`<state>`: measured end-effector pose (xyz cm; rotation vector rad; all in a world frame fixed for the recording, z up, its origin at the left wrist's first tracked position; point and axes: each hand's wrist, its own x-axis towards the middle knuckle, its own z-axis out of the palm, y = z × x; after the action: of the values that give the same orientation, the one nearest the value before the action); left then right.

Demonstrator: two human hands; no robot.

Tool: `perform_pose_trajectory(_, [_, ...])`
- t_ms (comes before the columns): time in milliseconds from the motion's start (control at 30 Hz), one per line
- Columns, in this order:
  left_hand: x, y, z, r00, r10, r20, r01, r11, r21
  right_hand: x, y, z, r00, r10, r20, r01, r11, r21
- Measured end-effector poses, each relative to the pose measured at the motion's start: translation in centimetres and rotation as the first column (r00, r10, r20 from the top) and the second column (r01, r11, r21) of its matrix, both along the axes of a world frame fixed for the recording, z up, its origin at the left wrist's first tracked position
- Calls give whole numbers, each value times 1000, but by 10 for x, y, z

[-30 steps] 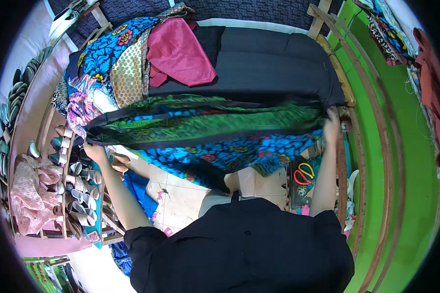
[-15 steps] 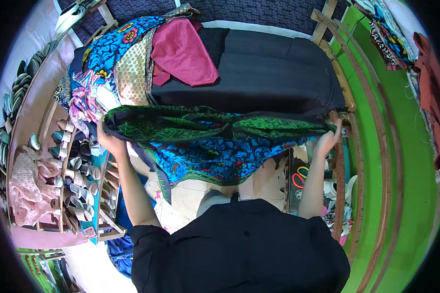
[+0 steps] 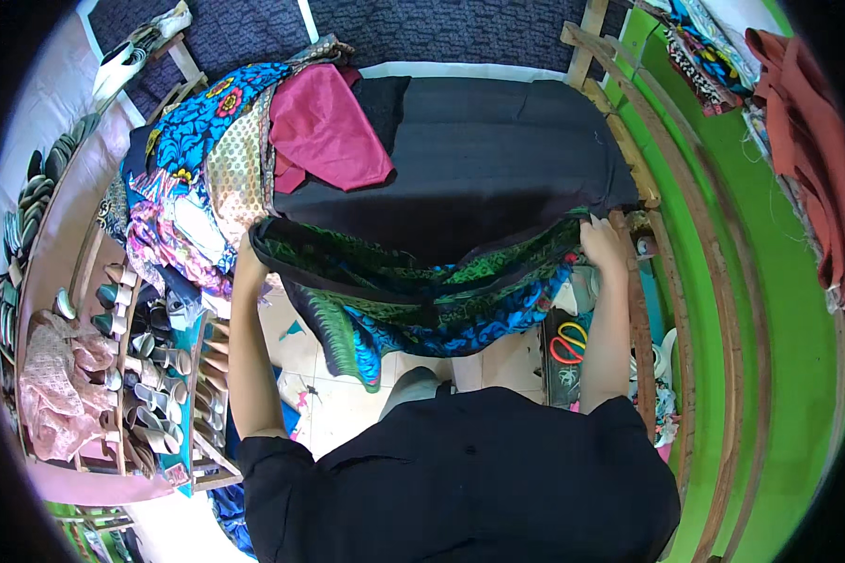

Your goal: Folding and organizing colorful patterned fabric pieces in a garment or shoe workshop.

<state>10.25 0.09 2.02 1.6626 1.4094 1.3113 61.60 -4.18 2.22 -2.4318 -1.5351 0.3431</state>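
A patterned cloth (image 3: 432, 324), blue flowers on black with green bands along its edges, hangs between my hands and sags in the middle. My left hand (image 3: 255, 246) is closed on its left end, beside the heap of fabrics. At the other end my right hand (image 3: 601, 246) grips the cloth's upper corner. Just beyond it lies the long surface covered with black cloth (image 3: 507, 141). One green-edged corner dangles low on the left, over the tiled floor.
A pink cloth (image 3: 324, 131), a gold dotted fabric (image 3: 238, 159) and a blue floral fabric (image 3: 197, 127) are heaped at the far left. Scissors (image 3: 556, 350) with red and yellow handles lie right. Shoe racks (image 3: 193, 413) stand left; wooden rails (image 3: 714, 244) line the green wall.
Both hands have come slightly closer together, and the cloth sags deeper in the middle. Its left corner hangs lower. The view has shifted a little to the right.
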Motion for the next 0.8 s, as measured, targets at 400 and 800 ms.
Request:
perform_pose_trajectory(400, [-69,99,-6,993,97,-62,-90,990,108,10,34,26,495,285,-821,315,822,475])
perform_pose_trajectory(800, [-205,123,-25,839,493,-229,-340,804,488,79,117,-11,626,333,-705,514,503,695])
